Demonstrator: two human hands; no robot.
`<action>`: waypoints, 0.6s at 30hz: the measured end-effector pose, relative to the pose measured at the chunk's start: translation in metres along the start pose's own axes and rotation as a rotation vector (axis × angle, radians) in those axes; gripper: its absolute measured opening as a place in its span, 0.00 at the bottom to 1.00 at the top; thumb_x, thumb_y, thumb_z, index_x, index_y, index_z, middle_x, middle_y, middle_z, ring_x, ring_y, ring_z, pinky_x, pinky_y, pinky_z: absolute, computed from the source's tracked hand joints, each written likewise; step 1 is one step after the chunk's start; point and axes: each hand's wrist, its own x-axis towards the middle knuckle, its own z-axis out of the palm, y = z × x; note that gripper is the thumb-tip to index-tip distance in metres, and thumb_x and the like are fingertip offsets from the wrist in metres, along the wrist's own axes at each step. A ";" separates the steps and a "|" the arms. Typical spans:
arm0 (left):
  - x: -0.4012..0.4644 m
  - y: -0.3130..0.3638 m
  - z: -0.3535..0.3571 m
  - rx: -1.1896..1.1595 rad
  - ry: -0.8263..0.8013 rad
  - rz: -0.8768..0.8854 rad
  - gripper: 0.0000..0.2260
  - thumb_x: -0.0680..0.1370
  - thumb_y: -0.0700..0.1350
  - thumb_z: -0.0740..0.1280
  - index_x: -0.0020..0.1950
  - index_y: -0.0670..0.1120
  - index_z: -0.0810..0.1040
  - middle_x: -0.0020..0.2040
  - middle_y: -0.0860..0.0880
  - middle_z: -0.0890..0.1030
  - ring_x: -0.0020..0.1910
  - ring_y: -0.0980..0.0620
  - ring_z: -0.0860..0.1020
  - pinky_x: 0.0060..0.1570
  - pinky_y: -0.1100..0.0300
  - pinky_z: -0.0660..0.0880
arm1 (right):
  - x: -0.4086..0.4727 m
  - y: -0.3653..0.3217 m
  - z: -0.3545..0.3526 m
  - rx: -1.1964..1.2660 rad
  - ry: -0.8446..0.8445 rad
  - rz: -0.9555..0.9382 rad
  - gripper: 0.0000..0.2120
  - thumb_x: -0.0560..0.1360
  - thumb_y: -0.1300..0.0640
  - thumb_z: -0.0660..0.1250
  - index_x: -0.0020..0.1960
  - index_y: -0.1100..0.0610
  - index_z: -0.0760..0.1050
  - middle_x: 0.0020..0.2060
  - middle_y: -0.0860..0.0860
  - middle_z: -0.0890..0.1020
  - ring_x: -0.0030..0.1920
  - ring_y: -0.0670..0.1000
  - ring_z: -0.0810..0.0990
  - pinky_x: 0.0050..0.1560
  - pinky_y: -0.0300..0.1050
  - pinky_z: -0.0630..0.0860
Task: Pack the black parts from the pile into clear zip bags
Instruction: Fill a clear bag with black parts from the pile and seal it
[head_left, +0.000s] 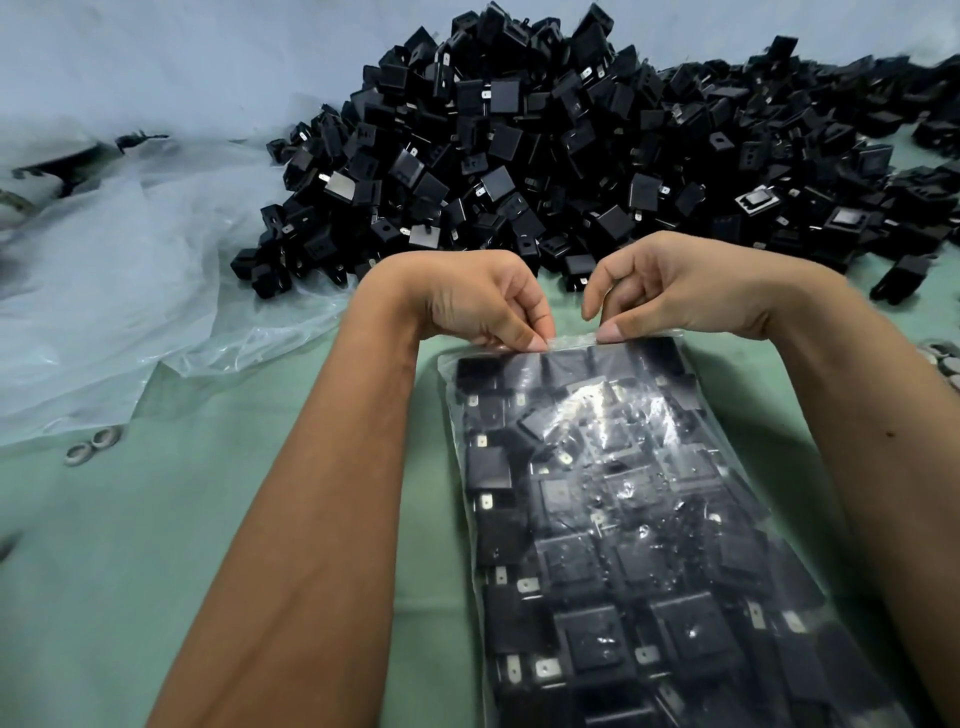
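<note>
Both hands are pinching the zip strip (571, 340) of the filled clear zip bag (649, 519), lying just before the pile (571, 145): left hand (478, 301), right hand (685, 291). Sealing well probably means pressing steadily outward along the strip.

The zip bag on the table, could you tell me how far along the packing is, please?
Done: the zip bag looks full of black parts. In hand: the left hand and right hand pinch its top strip, apparently sealing it. Left: a big pile remains unpacked.

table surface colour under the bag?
Pale green table surface, clearest in the head view, left of the zip bag.
</note>
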 end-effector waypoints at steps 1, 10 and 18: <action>0.001 0.001 0.001 -0.015 0.001 0.015 0.04 0.78 0.32 0.70 0.49 0.39 0.82 0.34 0.48 0.82 0.31 0.57 0.76 0.33 0.68 0.71 | 0.003 -0.003 0.001 -0.050 -0.033 0.012 0.05 0.75 0.56 0.76 0.51 0.53 0.84 0.42 0.61 0.87 0.37 0.53 0.82 0.43 0.45 0.77; -0.003 0.006 0.005 -0.002 0.183 -0.057 0.07 0.75 0.39 0.76 0.51 0.41 0.82 0.36 0.47 0.83 0.32 0.55 0.77 0.33 0.65 0.74 | 0.016 -0.008 0.013 -0.170 -0.102 0.012 0.09 0.74 0.46 0.75 0.42 0.50 0.87 0.26 0.45 0.76 0.27 0.42 0.69 0.29 0.32 0.67; -0.045 -0.027 0.003 -0.219 0.304 -0.250 0.14 0.79 0.49 0.73 0.46 0.38 0.83 0.36 0.41 0.84 0.34 0.46 0.85 0.32 0.61 0.81 | 0.016 -0.005 0.017 -0.095 -0.084 -0.033 0.08 0.72 0.48 0.74 0.43 0.52 0.87 0.33 0.53 0.86 0.31 0.47 0.81 0.30 0.37 0.75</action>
